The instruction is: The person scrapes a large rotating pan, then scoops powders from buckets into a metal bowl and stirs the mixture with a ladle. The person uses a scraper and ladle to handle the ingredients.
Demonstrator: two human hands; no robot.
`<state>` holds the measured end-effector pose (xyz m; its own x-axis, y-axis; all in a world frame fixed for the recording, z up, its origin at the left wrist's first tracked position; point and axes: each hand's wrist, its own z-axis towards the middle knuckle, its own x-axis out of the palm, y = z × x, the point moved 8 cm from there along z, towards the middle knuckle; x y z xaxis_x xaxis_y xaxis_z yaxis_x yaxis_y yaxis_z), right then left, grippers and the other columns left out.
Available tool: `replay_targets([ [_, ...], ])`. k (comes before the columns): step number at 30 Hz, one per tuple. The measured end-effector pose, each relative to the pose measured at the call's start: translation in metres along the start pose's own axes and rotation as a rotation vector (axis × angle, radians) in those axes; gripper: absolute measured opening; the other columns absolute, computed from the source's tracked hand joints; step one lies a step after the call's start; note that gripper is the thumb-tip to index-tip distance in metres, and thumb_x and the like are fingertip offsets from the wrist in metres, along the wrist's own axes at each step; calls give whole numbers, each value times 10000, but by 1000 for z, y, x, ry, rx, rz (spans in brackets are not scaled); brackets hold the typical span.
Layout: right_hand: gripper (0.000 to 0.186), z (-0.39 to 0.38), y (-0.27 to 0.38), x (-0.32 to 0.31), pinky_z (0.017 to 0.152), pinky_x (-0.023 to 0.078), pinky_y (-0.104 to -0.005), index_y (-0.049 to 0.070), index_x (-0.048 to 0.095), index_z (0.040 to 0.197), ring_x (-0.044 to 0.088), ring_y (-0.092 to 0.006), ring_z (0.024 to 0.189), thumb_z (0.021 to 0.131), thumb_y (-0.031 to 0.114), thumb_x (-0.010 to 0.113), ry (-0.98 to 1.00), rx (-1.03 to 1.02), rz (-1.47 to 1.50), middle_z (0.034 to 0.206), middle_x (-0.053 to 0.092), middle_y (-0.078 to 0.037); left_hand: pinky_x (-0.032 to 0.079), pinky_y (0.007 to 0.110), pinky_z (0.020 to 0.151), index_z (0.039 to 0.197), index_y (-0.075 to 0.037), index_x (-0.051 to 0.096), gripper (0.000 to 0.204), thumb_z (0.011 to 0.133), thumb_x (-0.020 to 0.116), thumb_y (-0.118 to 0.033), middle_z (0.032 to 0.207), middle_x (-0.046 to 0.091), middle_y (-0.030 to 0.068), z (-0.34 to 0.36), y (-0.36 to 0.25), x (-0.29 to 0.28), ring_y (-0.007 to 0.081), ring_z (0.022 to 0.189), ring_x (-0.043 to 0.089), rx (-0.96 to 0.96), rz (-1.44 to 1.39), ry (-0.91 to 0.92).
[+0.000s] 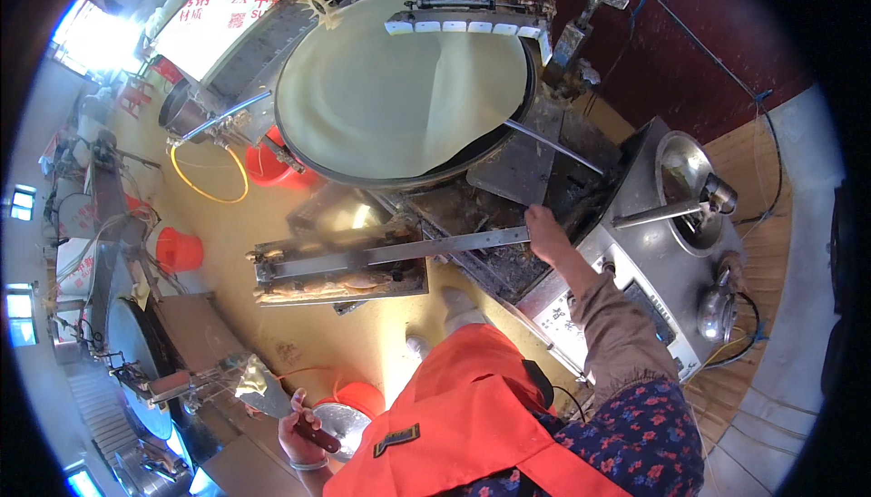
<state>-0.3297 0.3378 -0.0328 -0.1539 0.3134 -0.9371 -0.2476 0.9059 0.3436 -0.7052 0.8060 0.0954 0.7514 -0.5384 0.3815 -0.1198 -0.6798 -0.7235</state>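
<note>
My left hand (301,432), low in the view, is closed around the brown handle of a scraper (270,399). A pale clump of dough (254,376) sits at the far end of its flat metal blade. My right hand (548,236) is closed at the near end of a long flat metal strip (435,248). That strip stretches left over a narrow tray (336,297) with tan, crusted stuff in it. Ahead is a large round griddle (399,184), covered by a thin pale sheet of batter (363,89).
A hinged metal arm with white blocks (467,27) crosses the griddle's far edge. A thin rod (555,148) juts from its right side. Right of me stands a steel counter with a basin (676,170). Red buckets (179,250) stand on the floor, and a second griddle (127,334) is at left.
</note>
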Motion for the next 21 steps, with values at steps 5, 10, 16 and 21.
replay_targets([
  [5, 179, -3, 10, -22, 847, 427, -398, 19, 568, 957, 530, -345, 957, 802, 46, 484, -146, 96, 188, 973, 564, -179, 472, 244, 495, 987, 22, 502, 272, 748, 514, -105, 1112, 533, 117, 5, -2, -6, 121, 622, 547, -26, -64, -28],
  [10, 60, -6, 20, -73, 726, 465, -399, 56, 617, 784, 574, -311, 809, 753, 104, 597, -402, 76, 164, 825, 577, -124, 449, 251, 509, 903, 4, 526, 199, 731, 514, -95, 1069, 530, 121, 8, -10, -4, 136, 609, 521, 22, -65, 27],
  [16, 143, -17, 49, -114, 630, 456, -342, 70, 583, 733, 560, -257, 709, 705, 167, 685, -366, 233, 269, 740, 537, -91, 480, 259, 486, 1049, 40, 505, 351, 730, 502, -106, 1083, 559, 122, 14, -15, -2, 149, 617, 558, 35, -47, 25],
  [21, 312, -32, 106, -145, 589, 432, -363, 26, 516, 630, 535, -276, 631, 772, 267, 655, -389, 133, 263, 683, 507, -114, 440, 251, 506, 841, 10, 541, 188, 699, 510, -109, 1064, 531, 146, 16, -18, 14, 146, 609, 514, 54, -50, 103],
])
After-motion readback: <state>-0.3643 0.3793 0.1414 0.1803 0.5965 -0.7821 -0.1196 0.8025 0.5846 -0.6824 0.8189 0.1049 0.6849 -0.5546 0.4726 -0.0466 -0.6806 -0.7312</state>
